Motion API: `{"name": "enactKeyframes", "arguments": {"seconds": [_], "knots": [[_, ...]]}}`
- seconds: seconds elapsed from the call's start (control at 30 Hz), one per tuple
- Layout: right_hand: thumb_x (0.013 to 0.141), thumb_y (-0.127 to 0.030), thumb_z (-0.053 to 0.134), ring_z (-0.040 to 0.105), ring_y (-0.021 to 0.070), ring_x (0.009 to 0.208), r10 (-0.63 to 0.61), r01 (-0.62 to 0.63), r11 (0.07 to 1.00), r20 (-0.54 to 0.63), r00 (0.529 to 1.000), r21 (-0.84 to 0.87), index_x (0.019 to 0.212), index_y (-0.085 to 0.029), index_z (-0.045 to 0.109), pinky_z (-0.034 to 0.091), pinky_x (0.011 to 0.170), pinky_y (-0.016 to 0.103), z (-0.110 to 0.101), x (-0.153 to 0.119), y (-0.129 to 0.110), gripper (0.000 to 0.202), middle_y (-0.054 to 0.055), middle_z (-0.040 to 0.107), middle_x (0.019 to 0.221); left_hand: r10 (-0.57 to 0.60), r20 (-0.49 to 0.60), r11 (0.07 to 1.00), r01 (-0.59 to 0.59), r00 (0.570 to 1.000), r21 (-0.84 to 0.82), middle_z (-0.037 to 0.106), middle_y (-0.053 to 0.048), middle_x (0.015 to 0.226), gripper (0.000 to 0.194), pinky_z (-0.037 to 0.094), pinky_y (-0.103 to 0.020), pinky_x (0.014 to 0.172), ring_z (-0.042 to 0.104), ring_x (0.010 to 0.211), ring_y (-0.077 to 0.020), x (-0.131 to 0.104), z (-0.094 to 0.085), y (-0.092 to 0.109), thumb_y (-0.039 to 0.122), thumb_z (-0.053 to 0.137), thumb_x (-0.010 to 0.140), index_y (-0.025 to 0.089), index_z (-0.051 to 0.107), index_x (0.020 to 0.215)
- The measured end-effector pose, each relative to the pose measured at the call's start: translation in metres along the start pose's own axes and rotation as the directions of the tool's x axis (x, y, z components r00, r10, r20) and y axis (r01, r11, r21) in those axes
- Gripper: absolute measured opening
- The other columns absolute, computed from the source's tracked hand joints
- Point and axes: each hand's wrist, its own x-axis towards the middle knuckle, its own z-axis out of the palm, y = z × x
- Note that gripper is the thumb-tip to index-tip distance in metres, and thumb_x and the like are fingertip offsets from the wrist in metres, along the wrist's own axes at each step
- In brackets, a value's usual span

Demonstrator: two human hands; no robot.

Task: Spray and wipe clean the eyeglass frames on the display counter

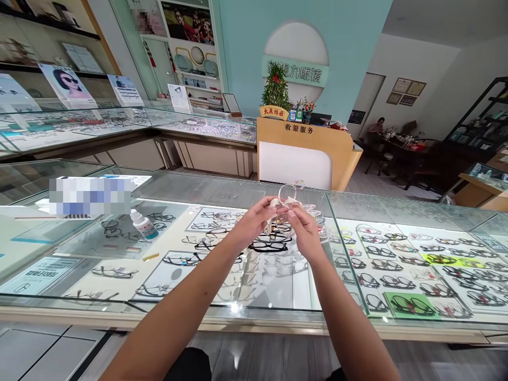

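- Arms (194, 280) are stretching forward; your left hand (257, 216) and right hand (305, 227) are pinching clear-framed glasses (287, 193) and cloth (274, 202).
- Far desk (299, 136) is showing "收银服务"; wall sign (307, 73), "…力眼镜".

So our backdrop is mostly that teal wall (242, 47), with a big white disc (296, 38) mounted on it, and in front of it we've got a wood-toned cash desk (342, 153) with a white front panel (293, 164). Off to our left, dark shelves (79, 32) hang above glass-topped cabinets (214, 157) that turn a corner. Over on the right we see a plain white wall (436, 69), some framed sheets (405, 91) hung on it, plus a dark shelf unit (470, 117). The floor (246, 349) is grey planks, and bright light glints off the long glass counter (198, 321) up front.
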Motion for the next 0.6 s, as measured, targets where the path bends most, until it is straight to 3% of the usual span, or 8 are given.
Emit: {"name": "enactKeyframes", "arguments": {"seconds": [0.17,0.37,0.43,0.6], "knots": [[0.108,-0.046,0.054,0.062,0.0257,0.123,-0.021,0.020,0.999,-0.020,1.000,-0.037,0.109,-0.031,0.082,0.048,0.108,0.043,0.0010,-0.0010,-0.0021,0.032,0.007,0.070,0.116,-0.024,-0.025,0.999,0.023,0.999,-0.043,0.077,-0.006,0.109,0.028,0.049,-0.026,0.066,0.073,0.093,-0.0203,-0.0003,0.0041,0.0021,0.038,0.083,0.086,0.022,0.062,0.094],[0.107,-0.047,0.055,0.064,0.0233,0.104,-0.003,-0.002,0.999,-0.117,0.993,-0.040,0.106,-0.029,0.082,0.053,0.096,0.041,-0.0021,-0.0020,0.0015,0.033,0.006,0.065,0.103,0.017,-0.053,0.995,-0.021,0.998,-0.095,0.075,-0.004,0.104,0.029,0.052,-0.030,0.066,0.066,0.083,-0.0189,0.0031,0.0034,0.0055,0.038,0.081,0.085,0.023,0.056,0.091],[0.107,-0.046,0.055,0.063,0.0233,0.103,-0.013,0.008,0.999,-0.138,0.990,-0.035,0.106,-0.029,0.082,0.053,0.095,0.040,-0.0038,-0.0016,0.0016,0.032,0.006,0.066,0.104,0.057,-0.060,0.997,-0.059,0.997,-0.039,0.073,-0.003,0.099,0.031,0.053,-0.032,0.073,0.064,0.084,-0.0186,0.0037,0.0023,0.0041,0.042,0.082,0.085,0.023,0.058,0.092],[0.108,-0.042,0.054,0.062,0.0218,0.099,-0.083,0.069,0.990,-0.108,0.991,-0.126,0.106,-0.029,0.081,0.050,0.093,0.038,-0.0039,-0.0014,-0.0021,0.030,0.004,0.068,0.097,0.194,-0.107,0.940,-0.154,0.975,0.305,0.065,-0.002,0.096,0.037,0.049,-0.029,0.080,0.059,0.090,-0.0162,0.0020,0.0012,-0.0003,0.048,0.089,0.077,0.022,0.068,0.094]]}}
